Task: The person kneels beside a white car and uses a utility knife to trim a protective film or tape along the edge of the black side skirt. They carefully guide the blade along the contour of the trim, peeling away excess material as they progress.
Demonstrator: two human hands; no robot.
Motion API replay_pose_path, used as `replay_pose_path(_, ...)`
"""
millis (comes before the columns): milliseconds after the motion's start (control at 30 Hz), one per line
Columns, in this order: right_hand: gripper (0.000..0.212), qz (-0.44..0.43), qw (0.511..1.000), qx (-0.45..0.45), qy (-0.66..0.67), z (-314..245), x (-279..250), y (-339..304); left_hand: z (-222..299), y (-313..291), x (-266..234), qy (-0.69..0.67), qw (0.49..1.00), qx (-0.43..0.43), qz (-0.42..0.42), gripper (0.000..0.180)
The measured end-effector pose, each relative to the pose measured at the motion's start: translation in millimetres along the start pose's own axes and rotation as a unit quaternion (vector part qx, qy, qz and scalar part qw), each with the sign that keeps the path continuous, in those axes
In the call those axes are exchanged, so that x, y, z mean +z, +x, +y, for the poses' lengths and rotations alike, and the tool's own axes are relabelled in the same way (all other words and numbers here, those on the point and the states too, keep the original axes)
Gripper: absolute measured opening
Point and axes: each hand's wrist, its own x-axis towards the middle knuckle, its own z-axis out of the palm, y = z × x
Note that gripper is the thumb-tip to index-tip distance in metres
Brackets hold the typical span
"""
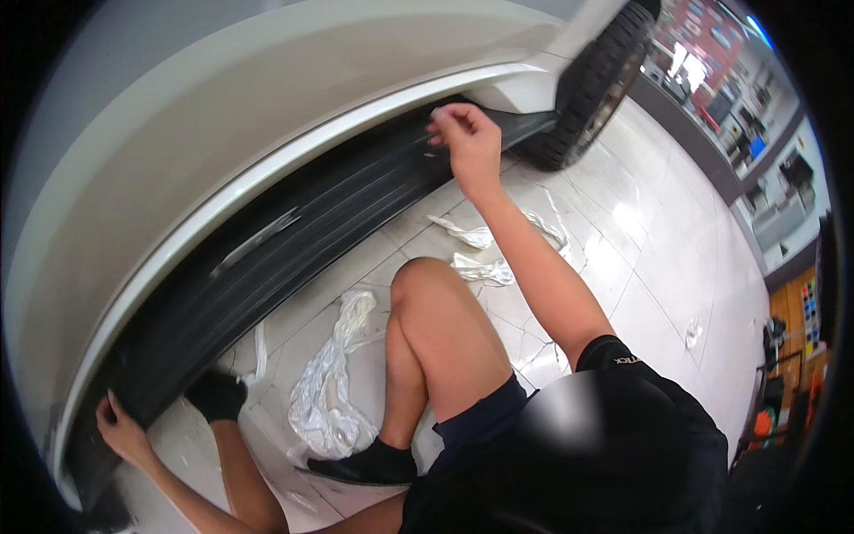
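Film by the bent knee, hands far apart along the sill.
Crumpled white plastic film (pixel 329 400) lies on the floor (pixel 640 294), seemingly dropped aside. The left hand (pixel 124 436) touches the long black ribbed running board (pixel 338 218) below the pale glossy car body (pixel 222 133), perhaps for support; the right hand (pixel 471 147) curls over its farther end. I cannot tell whether either grip pinches anything.

Head view, worn fisheye (edges bow, corners black): looks down past the wearer's bent knee (pixel 420 283) onto black side step (pixel 320 221), close in; counter (pixel 689 141) far off, upper right.
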Motion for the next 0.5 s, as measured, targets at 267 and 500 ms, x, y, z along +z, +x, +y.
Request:
replay_pose_path(267,0.019,0.276,0.935,0.001,0.221,54,-84,132,-105,48,-58,0.277,0.949,0.149,-0.028,0.06)
replay_pose_path(500,0.019,0.331,0.937,-0.089,0.064,72,-106,163,-101,-14,-102,0.415,0.836,0.35,0.077,0.04)
